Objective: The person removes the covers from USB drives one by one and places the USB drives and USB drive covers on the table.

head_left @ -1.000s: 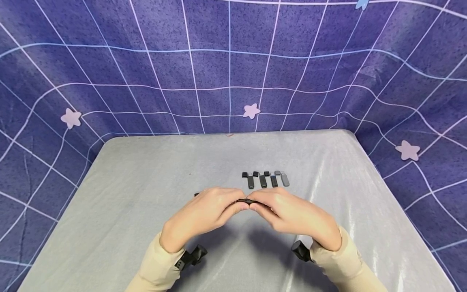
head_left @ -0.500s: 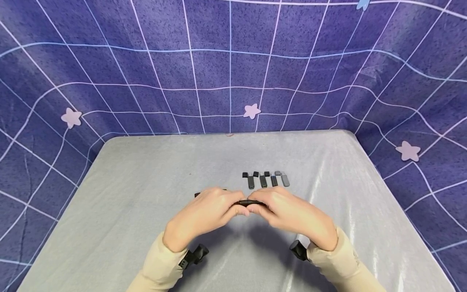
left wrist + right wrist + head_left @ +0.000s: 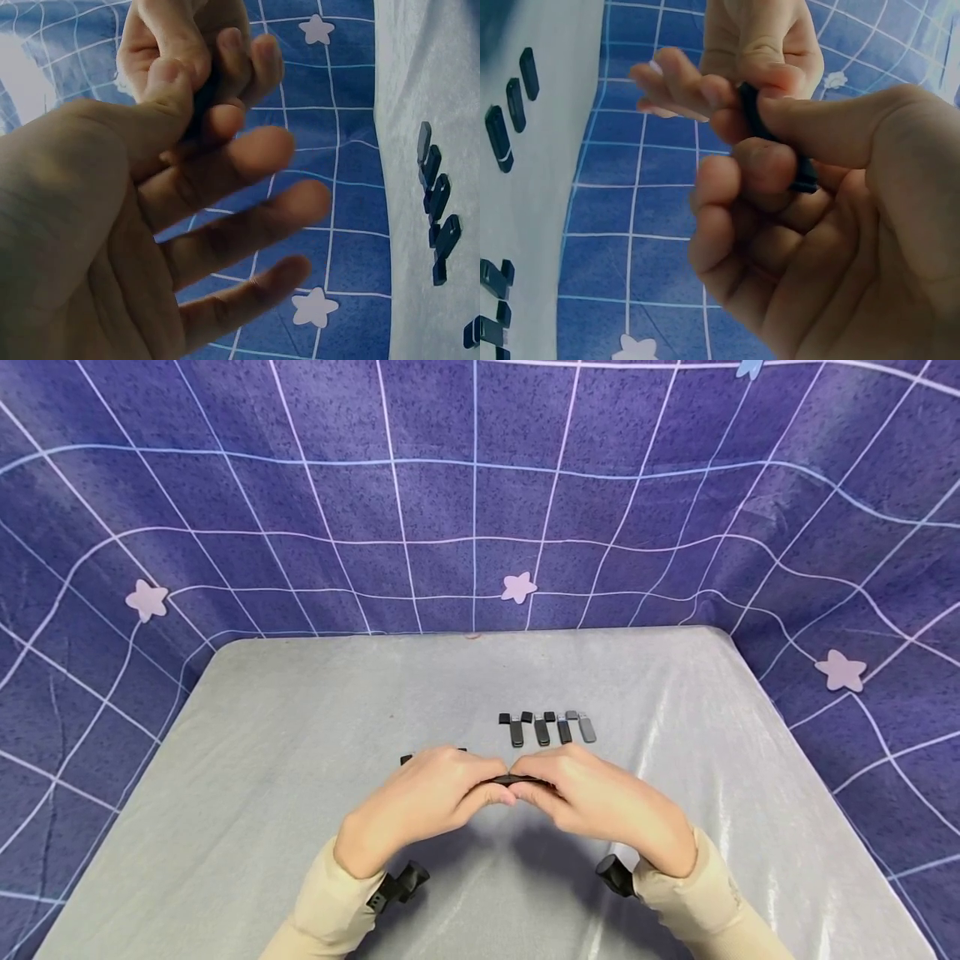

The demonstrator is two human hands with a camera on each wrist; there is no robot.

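My left hand point(image 3: 435, 789) and right hand point(image 3: 600, 793) meet fingertip to fingertip over the table. Between them they pinch a black USB flash drive point(image 3: 517, 779), mostly covered by fingers. In the right wrist view, thumb and curled index finger of the right hand grip the drive point(image 3: 805, 177), whose end sticks out toward the palm. The left thumb and index finger hold its other end, as the left wrist view shows; the remaining left fingers point(image 3: 255, 217) are spread. Beyond the hands lie uncapped drives in a row, black point(image 3: 517, 732) and grey point(image 3: 587, 727), each beside a small cap point(image 3: 504, 718).
More black drives point(image 3: 499, 139) lie on the table's left part, largely hidden behind the left hand in the head view. A pale grey cloth covers the table point(image 3: 300, 710). A purple gridded curtain point(image 3: 480, 502) surrounds its back and sides.
Both hands have dropped very slightly toward me. The drive showed a little more between the fingertips half a second ago. The row on the table is unchanged.
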